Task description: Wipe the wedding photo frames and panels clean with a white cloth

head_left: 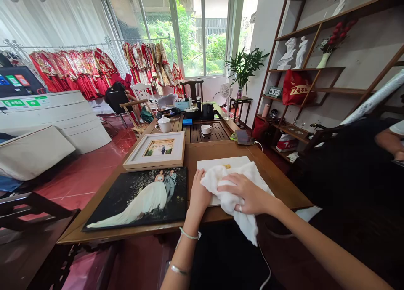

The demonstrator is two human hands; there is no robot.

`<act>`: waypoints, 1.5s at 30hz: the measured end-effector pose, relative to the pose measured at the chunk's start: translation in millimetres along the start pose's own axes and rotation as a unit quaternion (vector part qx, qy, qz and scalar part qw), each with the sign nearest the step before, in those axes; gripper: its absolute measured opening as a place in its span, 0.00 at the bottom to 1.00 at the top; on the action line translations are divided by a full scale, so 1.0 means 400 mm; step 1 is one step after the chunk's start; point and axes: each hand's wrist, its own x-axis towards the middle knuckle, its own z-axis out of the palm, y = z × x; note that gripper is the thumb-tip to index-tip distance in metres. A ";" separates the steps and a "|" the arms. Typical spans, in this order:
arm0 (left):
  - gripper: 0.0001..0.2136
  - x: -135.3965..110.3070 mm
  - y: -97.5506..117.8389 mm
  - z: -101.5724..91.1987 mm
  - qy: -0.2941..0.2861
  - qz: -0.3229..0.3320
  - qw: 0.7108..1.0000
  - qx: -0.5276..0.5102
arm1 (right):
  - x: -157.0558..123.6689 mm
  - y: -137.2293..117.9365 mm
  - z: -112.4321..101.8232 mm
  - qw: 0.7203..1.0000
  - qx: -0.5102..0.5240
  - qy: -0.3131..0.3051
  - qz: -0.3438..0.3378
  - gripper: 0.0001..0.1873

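I had my right hand (241, 191) half closed, its fingers bent over a bunched white cloth (227, 203) and gripping it, with a ring showing on one finger. The cloth lay over a white panel (206, 164) at the near edge of the tabletop (280, 176), in front of me, and one end hung down past that edge. Much of the panel was covered by the cloth and my hands, so I could make out only its far strip and a bit of its near left part. A yellowish mark (226, 166) showed just beyond the cloth, too small to read.

My left hand (201, 191) lay at the panel's left side, against the cloth, fingers pointing away from me; its thumb side was hidden, and I could not tell how far it was closed or whether it gripped anything.

To the left lay a dark photo print (139, 197) of a couple, and just beyond it a framed picture (153, 149), its figures tiny. A phone (244, 137) farther off had a blurred screen. At the right edge, another person's forearm (388, 142) was cut off.
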 end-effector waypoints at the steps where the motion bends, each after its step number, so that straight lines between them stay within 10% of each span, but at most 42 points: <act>1: 0.18 0.000 -0.002 0.001 -0.004 -0.008 1.000 0.006 | -0.015 -0.004 -0.001 1.000 0.006 0.000 -0.004 0.32; 11: 0.20 0.005 0.030 -0.012 -0.031 -0.050 0.997 0.043 | -0.009 0.106 0.003 0.987 -0.020 0.100 0.124 0.20; 23: 0.19 0.003 0.016 -0.002 -0.020 -0.048 0.998 0.038 | 0.164 0.219 -0.044 0.963 -0.038 -0.012 0.267 0.36; 27: 0.19 0.004 0.018 -0.003 -0.023 -0.056 0.998 0.033 | 0.177 0.221 -0.049 0.965 -0.047 -0.040 0.256 0.27; 45: 0.20 0.003 0.026 -0.007 -0.026 -0.062 0.997 0.024 | -0.046 0.140 -0.022 0.983 -0.027 0.026 0.179 0.21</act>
